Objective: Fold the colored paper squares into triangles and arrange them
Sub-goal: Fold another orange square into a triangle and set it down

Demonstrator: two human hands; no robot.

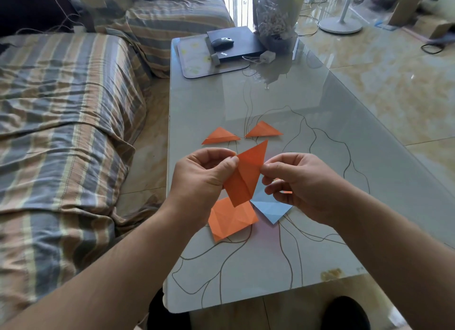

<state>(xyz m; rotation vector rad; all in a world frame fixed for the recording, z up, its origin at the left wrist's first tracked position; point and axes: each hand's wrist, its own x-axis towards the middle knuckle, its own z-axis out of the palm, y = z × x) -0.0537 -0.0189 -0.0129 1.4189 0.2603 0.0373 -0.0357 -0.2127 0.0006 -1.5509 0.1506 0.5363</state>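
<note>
Orange paper pinched between left hand and right hand grips, two folded triangles beyond

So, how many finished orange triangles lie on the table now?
2: left triangle and right triangle, side by side on the table, beyond the hands. None seems hidden.
</note>
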